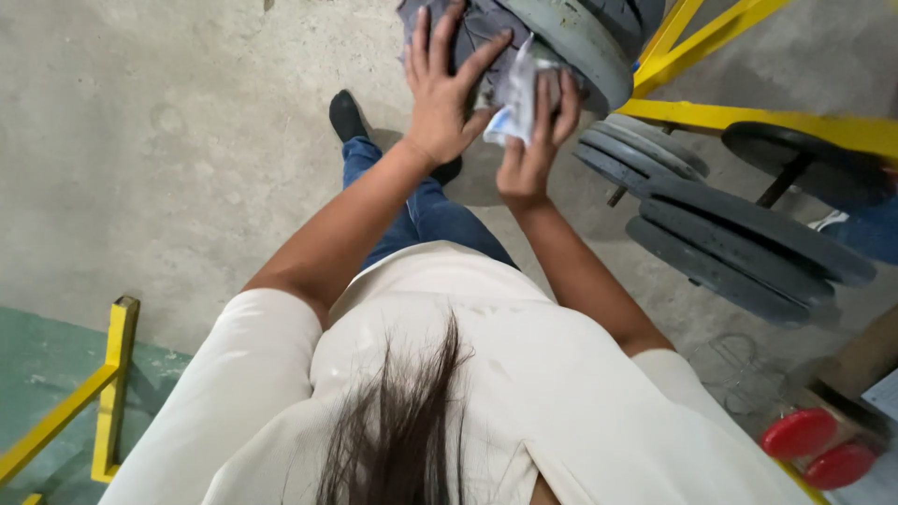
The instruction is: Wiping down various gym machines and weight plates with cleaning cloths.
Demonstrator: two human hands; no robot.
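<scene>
Grey concrete floor (168,159) spreads wide and bare to the left of the arms, giving open room on that side. To the right the space is crowded: a yellow steel frame (748,117) runs across the upper right, with dark round weight plates (739,243) stacked on pegs just below it. More yellow rail (112,374) edges a green mat (47,374) at the lower left, and two red discs (814,444) lie at the lower right corner.

At the top edge, a large grey weight plate (580,37) stands tilted, its rim facing the person. The left hand (444,89) lies flat with fingers spread wide against a dark grey cloth (472,23) draped over the plate's face, gripping nothing. The right hand (538,131) is just beside it, fingers curled closed around a crumpled white rag (514,98), which is pressed against the plate near its rim. The rag bunches between the thumb and fingers, part of it sticking out above the knuckles. Both hands nearly touch at the thumbs.
</scene>
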